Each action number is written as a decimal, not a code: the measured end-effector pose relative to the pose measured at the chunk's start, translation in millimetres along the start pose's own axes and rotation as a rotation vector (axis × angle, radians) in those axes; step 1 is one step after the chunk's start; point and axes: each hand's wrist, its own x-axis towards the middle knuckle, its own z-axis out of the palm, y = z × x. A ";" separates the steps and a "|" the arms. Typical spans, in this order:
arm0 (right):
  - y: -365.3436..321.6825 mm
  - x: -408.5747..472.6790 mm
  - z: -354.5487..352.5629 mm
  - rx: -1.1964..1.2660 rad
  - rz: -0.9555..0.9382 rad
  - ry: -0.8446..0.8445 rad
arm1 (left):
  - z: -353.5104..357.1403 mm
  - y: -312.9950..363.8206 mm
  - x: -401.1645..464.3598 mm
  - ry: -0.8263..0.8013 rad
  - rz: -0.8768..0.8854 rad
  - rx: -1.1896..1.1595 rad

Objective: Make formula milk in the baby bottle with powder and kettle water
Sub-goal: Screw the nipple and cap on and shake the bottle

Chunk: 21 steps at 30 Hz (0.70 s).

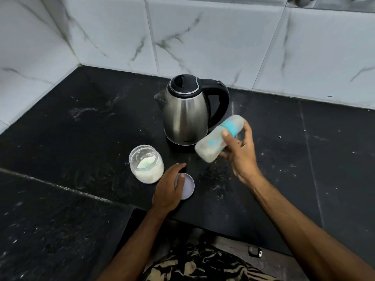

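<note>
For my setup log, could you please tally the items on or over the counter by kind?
Kettle: 1
Powder jar: 1, open
Jar lid: 1, under the left hand
Baby bottle: 1, held tilted in the right hand
Total: 4

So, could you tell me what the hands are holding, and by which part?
The right hand grips the baby bottle around its middle. The left hand rests on the jar lid.
</note>
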 end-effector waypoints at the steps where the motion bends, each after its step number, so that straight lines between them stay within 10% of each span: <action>1: 3.4 -6.5 0.7 -0.062 0.033 -0.068 | 0.0 -1.2 1.0 -0.002 0.000 -0.005; 4: 10.5 -20.7 0.2 -0.276 0.094 -0.303 | -0.1 -3.9 2.5 -0.010 0.002 -0.015; 10: -7.0 4.4 1.3 0.044 -0.029 0.085 | 0.2 -2.2 0.5 0.004 -0.001 0.007; 15: 14.0 -22.2 -0.7 -0.281 0.098 -0.369 | 0.0 -3.7 2.2 -0.014 0.005 -0.010; 21: -4.4 6.5 -1.3 0.074 -0.022 0.092 | 1.1 -2.9 1.0 -0.003 -0.009 0.011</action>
